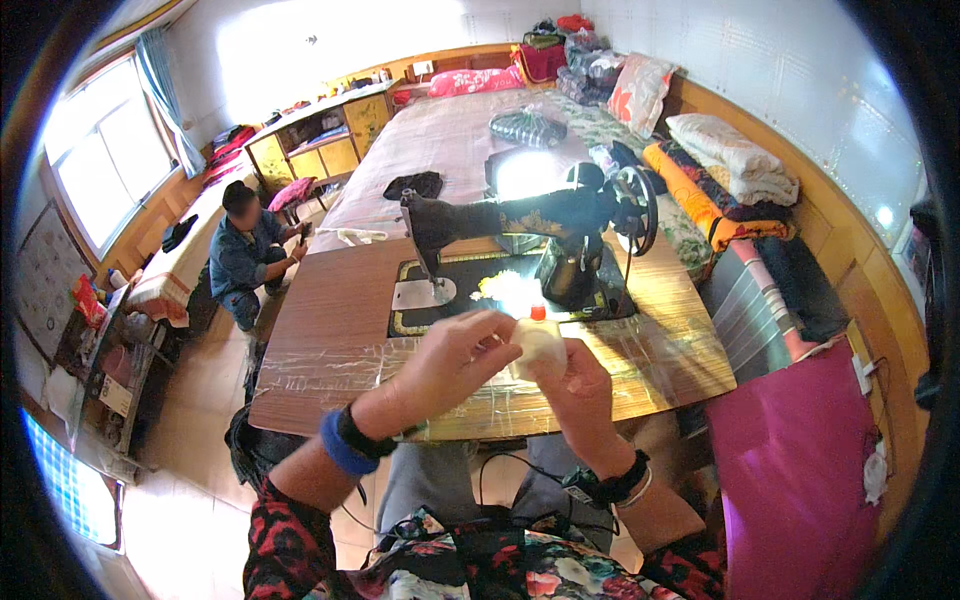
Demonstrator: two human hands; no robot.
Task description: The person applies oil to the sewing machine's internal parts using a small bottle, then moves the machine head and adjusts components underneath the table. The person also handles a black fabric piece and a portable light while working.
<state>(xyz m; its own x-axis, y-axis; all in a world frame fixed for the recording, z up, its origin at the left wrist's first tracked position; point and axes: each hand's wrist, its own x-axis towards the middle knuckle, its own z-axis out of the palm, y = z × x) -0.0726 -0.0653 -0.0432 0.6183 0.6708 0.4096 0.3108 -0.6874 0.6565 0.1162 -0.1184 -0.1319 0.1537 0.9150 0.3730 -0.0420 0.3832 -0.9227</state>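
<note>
My right hand [578,388] is closed round a cream, rounded spool of thread [540,352] with a red tip on top, held above the front of the wooden sewing table. Fine detail on it is washed out by glare. My left hand [458,358] is beside it, fingers bent and thumb close to the spool's left side; anything pinched there is too small to see. Just beyond both hands stands a black sewing machine [500,218] with a bright lamp spot on its bed and a handwheel [636,212] at right. A yellowish bit [493,287] lies on the bed.
The wooden tabletop [325,320] carries clear tape along its front. Behind it is a bed [440,140] with a dark cloth [413,186] and a plastic-wrapped bundle [527,129]. A person [245,250] crouches at left. A magenta panel [790,460] is at right.
</note>
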